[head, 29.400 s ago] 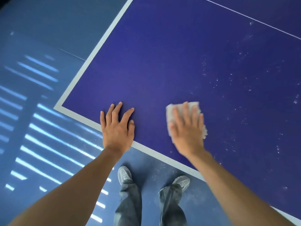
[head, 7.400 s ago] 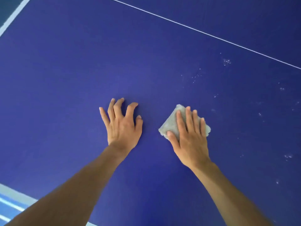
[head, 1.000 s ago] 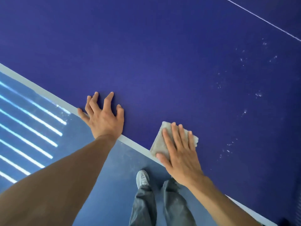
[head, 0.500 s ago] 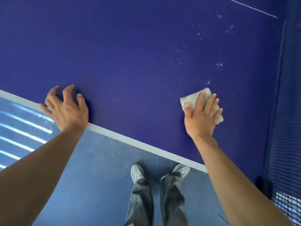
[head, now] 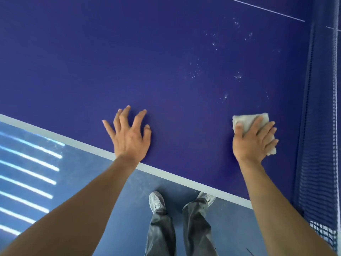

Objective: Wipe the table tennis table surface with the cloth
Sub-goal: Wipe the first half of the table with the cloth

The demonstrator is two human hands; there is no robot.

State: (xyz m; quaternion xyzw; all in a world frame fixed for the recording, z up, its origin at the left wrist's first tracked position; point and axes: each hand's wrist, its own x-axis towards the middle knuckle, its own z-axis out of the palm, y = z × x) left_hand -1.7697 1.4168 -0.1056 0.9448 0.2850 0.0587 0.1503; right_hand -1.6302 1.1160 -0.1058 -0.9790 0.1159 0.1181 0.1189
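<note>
1. Grey-white cloth (head: pixel 247 121), folded to a small pad and soft and fuzzy at the edges, lies on the table tennis table surface (head: pixel 129 61); it sits close to the net (head: pixel 317 126), a little in from the near edge.
2. Right hand (head: pixel 255 143) lies flat on the pad, fingers straight and spread, thumb at its left edge; it presses, it does not clutch; my read is that the flat palm spreads the load so the whole pad face contacts.
3. Left hand (head: pixel 129 137) grasps nothing; fingers are splayed with tips on the top, just inside the white edge stripe (head: pixel 73 142); it looks like a brace for leaning over the table.
4. Top is matte deep blue-violet, flat and hard with a fine grain; a thin white centre line (head: pixel 263 9) runs far off.
5. White specks (head: pixel 193 74) are scattered beyond the cloth toward that line; cannot tell whether water or dust; they likely mark an unwiped patch, so the next strokes belong there; the area in front of the left hand looks clean.
6. Net is dark blue open mesh along the right; risk is a cloth corner snagging on it if the stroke runs wide.
7. Floor (head: pixel 129 218) is smooth blue, with sunlight stripes (head: pixel 27 163) at left; pale shoes (head: pixel 156 202) and grey trousers (head: pixel 160 231) show below the edge.
</note>
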